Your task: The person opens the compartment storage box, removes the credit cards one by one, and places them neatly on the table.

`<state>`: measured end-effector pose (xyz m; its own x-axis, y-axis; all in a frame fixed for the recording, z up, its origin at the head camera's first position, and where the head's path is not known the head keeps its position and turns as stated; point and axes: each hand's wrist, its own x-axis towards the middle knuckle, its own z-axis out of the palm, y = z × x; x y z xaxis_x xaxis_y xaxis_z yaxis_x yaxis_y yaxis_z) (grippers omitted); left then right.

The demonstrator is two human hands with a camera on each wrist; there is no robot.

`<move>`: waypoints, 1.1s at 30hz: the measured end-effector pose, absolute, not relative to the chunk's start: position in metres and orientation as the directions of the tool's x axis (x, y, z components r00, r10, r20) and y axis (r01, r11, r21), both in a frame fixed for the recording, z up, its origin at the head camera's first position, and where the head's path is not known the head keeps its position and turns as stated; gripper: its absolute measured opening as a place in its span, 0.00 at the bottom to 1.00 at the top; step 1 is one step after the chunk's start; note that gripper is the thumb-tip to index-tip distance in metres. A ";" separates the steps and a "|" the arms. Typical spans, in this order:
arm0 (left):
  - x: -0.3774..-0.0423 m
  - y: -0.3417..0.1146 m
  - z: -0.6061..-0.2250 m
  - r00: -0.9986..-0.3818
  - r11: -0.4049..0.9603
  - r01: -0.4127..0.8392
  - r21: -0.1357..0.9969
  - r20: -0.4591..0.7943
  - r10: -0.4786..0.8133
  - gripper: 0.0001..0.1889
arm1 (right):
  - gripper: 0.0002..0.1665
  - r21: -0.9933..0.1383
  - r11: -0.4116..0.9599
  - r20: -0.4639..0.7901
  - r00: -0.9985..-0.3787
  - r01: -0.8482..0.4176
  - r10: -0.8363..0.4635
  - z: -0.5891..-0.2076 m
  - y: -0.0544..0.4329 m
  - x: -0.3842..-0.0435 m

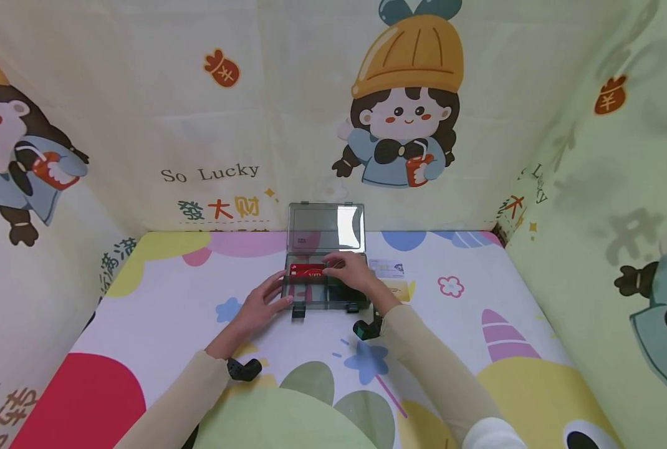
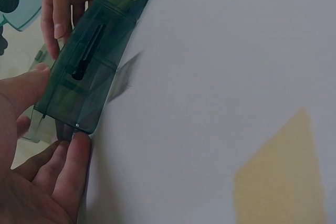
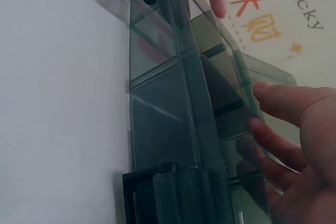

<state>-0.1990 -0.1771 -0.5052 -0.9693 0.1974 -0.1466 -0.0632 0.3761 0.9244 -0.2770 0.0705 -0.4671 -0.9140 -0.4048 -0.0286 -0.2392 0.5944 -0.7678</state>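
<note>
A clear grey plastic case [image 1: 305, 305] with compartments stands on the table, its lid [image 1: 316, 227] raised at the back. A red card [image 1: 305, 269] with "VIP" lettering lies in its back left compartment. My right hand [image 1: 349, 272] reaches over the case, fingertips right at the card's right end. In the right wrist view, that thumb and fingers stand apart beside the case wall, and a dark flat piece [image 3: 220, 87] leans inside. My left hand [image 1: 263, 305] rests at the case's left end, with thumb and fingertips [image 2: 80, 142] against its corner.
Right of the case lie a pale bluish card [image 1: 386, 269] and a gold-coloured card [image 1: 395, 289], partly behind the right wrist. Two dark latches [image 1: 298, 312] hang off the case's front. A patterned cloth covers the table [image 1: 468, 330], with printed cloth walls [image 1: 288, 125] around it.
</note>
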 end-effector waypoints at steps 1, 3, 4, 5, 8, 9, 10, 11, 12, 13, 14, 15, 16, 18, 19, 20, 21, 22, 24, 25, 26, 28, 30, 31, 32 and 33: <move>-0.199 -0.177 -0.505 -0.970 0.380 -0.062 0.923 -0.146 0.195 0.37 | 0.21 -0.762 0.602 -0.034 -0.914 -0.237 -0.404 -0.468 0.070 -0.277; -0.199 -0.177 -0.505 -0.971 0.382 -0.065 0.922 -0.147 0.191 0.37 | 0.20 -0.755 0.612 -0.040 -0.915 -0.236 -0.402 -0.469 0.068 -0.278; -0.199 -0.177 -0.505 -0.971 0.380 -0.067 0.922 -0.148 0.188 0.37 | 0.20 -0.753 0.615 -0.042 -0.915 -0.235 -0.401 -0.469 0.067 -0.279; -0.198 -0.177 -0.505 -0.971 0.383 -0.065 0.922 -0.147 0.188 0.37 | 0.20 -0.747 0.621 -0.044 -0.915 -0.237 -0.401 -0.469 0.067 -0.279; -0.198 -0.176 -0.503 -0.972 0.383 -0.070 0.921 -0.150 0.182 0.37 | 0.20 -0.734 0.635 -0.048 -0.915 -0.239 -0.400 -0.468 0.065 -0.280; -0.197 -0.176 -0.502 -0.972 0.384 -0.068 0.921 -0.148 0.184 0.37 | 0.20 -0.732 0.638 -0.049 -0.915 -0.239 -0.399 -0.468 0.064 -0.280; -0.197 -0.176 -0.502 -0.972 0.384 -0.068 0.921 -0.149 0.184 0.37 | 0.20 -0.727 0.643 -0.051 -0.915 -0.240 -0.400 -0.468 0.063 -0.281; -0.197 -0.176 -0.502 -0.972 0.386 -0.067 0.920 -0.148 0.184 0.37 | 0.20 -0.722 0.648 -0.055 -0.914 -0.241 -0.401 -0.468 0.063 -0.281; -0.198 -0.176 -0.502 -0.972 0.384 -0.069 0.921 -0.149 0.183 0.37 | 0.20 -0.719 0.652 -0.059 -0.914 -0.240 -0.402 -0.467 0.062 -0.281; -0.198 -0.176 -0.502 -0.971 0.385 -0.067 0.920 -0.149 0.186 0.37 | 0.20 -0.716 0.655 -0.063 -0.913 -0.241 -0.404 -0.467 0.061 -0.282; -0.198 -0.177 -0.503 -0.971 0.387 -0.067 0.920 -0.149 0.186 0.37 | 0.20 -0.712 0.660 -0.066 -0.911 -0.242 -0.406 -0.467 0.061 -0.282; -0.198 -0.177 -0.503 -0.971 0.390 -0.065 0.919 -0.149 0.189 0.37 | 0.20 -0.709 0.662 -0.069 -0.911 -0.242 -0.407 -0.467 0.060 -0.282; -0.198 -0.177 -0.503 -0.970 0.393 -0.068 0.917 -0.153 0.188 0.37 | 0.20 -0.704 0.667 -0.071 -0.910 -0.244 -0.408 -0.467 0.059 -0.283; -0.198 -0.177 -0.501 -0.969 0.392 -0.072 0.917 -0.157 0.191 0.37 | 0.19 -0.687 0.682 -0.072 -0.910 -0.252 -0.409 -0.468 0.056 -0.284; -0.197 -0.177 -0.500 -0.968 0.391 -0.073 0.917 -0.160 0.193 0.38 | 0.18 -0.672 0.693 -0.070 -0.909 -0.262 -0.411 -0.469 0.055 -0.285; -0.196 -0.176 -0.497 -0.967 0.388 -0.077 0.918 -0.163 0.195 0.37 | 0.18 -0.654 0.707 -0.070 -0.909 -0.270 -0.412 -0.470 0.053 -0.285; -0.195 -0.175 -0.493 -0.967 0.388 -0.077 0.918 -0.165 0.197 0.37 | 0.17 -0.637 0.718 -0.068 -0.908 -0.279 -0.413 -0.471 0.052 -0.286; -0.194 -0.174 -0.489 -0.966 0.387 -0.080 0.919 -0.168 0.197 0.37 | 0.17 -0.611 0.736 -0.066 -0.908 -0.292 -0.415 -0.472 0.050 -0.287; -0.190 -0.172 -0.480 -0.964 0.387 -0.082 0.918 -0.171 0.203 0.37 | 0.17 -0.554 0.770 -0.066 -0.905 -0.317 -0.420 -0.474 0.048 -0.288; -0.188 -0.171 -0.476 -0.963 0.392 -0.083 0.916 -0.174 0.204 0.37 | 0.18 -0.532 0.783 -0.069 -0.905 -0.322 -0.420 -0.474 0.046 -0.288; -0.187 -0.170 -0.472 -0.963 0.396 -0.083 0.915 -0.176 0.204 0.36 | 0.18 -0.509 0.796 -0.073 -0.906 -0.327 -0.418 -0.475 0.045 -0.289; -0.185 -0.169 -0.467 -0.962 0.402 -0.084 0.912 -0.179 0.205 0.36 | 0.19 -0.468 0.820 -0.087 -0.907 -0.328 -0.412 -0.475 0.042 -0.289; -0.184 -0.168 -0.466 -0.963 0.402 -0.085 0.912 -0.179 0.203 0.36 | 0.20 -0.447 0.835 -0.103 -0.908 -0.322 -0.406 -0.474 0.040 -0.289; -0.184 -0.168 -0.466 -0.963 0.400 -0.087 0.912 -0.180 0.201 0.36 | 0.20 -0.438 0.841 -0.111 -0.909 -0.318 -0.402 -0.473 0.039 -0.289; -0.184 -0.169 -0.467 -0.963 0.395 -0.089 0.914 -0.180 0.199 0.36 | 0.20 -0.429 0.846 -0.117 -0.910 -0.315 -0.399 -0.473 0.038 -0.289; -0.186 -0.169 -0.472 -0.965 0.396 -0.079 0.915 -0.170 0.201 0.36 | 0.21 -0.426 0.850 -0.125 -0.911 -0.310 -0.394 -0.472 0.038 -0.289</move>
